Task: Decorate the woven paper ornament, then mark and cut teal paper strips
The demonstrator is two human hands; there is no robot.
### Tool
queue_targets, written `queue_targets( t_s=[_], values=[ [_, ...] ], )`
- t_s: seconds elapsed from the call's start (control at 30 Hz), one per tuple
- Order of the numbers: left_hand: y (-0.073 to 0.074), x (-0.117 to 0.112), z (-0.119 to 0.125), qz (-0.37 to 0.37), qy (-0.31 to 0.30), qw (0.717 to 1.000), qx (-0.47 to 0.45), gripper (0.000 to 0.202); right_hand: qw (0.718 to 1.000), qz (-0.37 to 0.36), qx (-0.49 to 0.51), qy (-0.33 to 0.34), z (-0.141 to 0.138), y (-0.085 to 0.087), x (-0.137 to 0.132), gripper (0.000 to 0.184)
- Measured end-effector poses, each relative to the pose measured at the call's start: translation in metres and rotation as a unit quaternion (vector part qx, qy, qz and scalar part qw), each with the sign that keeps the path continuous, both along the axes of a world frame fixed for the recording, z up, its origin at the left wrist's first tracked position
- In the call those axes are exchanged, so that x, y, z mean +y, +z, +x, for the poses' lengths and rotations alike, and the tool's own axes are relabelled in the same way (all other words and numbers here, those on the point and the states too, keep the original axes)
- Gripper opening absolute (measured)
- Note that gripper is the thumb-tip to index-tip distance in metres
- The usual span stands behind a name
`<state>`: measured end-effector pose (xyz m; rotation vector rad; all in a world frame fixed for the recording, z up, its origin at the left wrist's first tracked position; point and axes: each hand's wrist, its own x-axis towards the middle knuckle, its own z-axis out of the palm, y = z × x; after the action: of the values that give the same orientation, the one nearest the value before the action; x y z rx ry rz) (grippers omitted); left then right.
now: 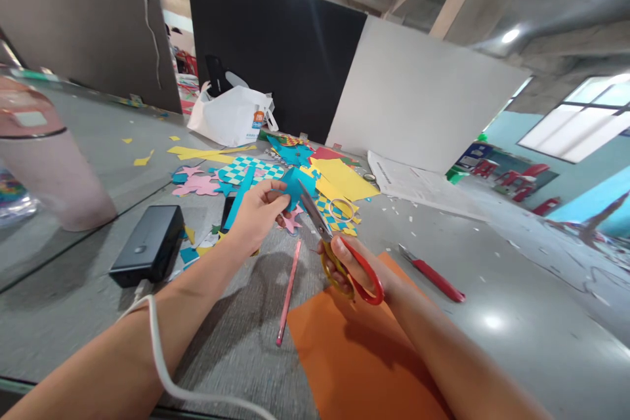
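Between the fingertips of my left hand (pixel 263 210) is a piece of blue paper (pixel 300 185), raised above the table. My right hand (pixel 347 259) grips a pair of scissors (pixel 317 213) with red and yellow handles. The blades point up and away, their tips at the edge of the blue paper; whether they are cutting into it I cannot tell. Below the hands, a pink pencil (pixel 289 292) lies on the grey table. An orange sheet (pixel 359 348) spreads under my right forearm. A red-handled craft knife (pixel 433 273) rests to the right.
Paper scraps, pink cut-outs (pixel 199 182) and yellow sheets (pixel 344 177) cover the table's middle. A black power bank (pixel 150 243) with a white cable stands left, near a pink bottle (pixel 54 151). Behind are a white plastic bag (pixel 229 117), a newspaper (pixel 418 184) and upright panels.
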<state>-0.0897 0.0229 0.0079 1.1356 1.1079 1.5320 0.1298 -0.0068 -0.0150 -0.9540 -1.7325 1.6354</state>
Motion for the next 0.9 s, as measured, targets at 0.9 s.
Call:
queue_targets(
  t_s=[0.9],
  values=[
    [0.01, 0.01, -0.033, -0.035, -0.09, 0.991, 0.094, 0.031, 0.984, -0.002, -0.143, 0.103, 0.034, 0.04, 0.007, 0.064]
  ],
)
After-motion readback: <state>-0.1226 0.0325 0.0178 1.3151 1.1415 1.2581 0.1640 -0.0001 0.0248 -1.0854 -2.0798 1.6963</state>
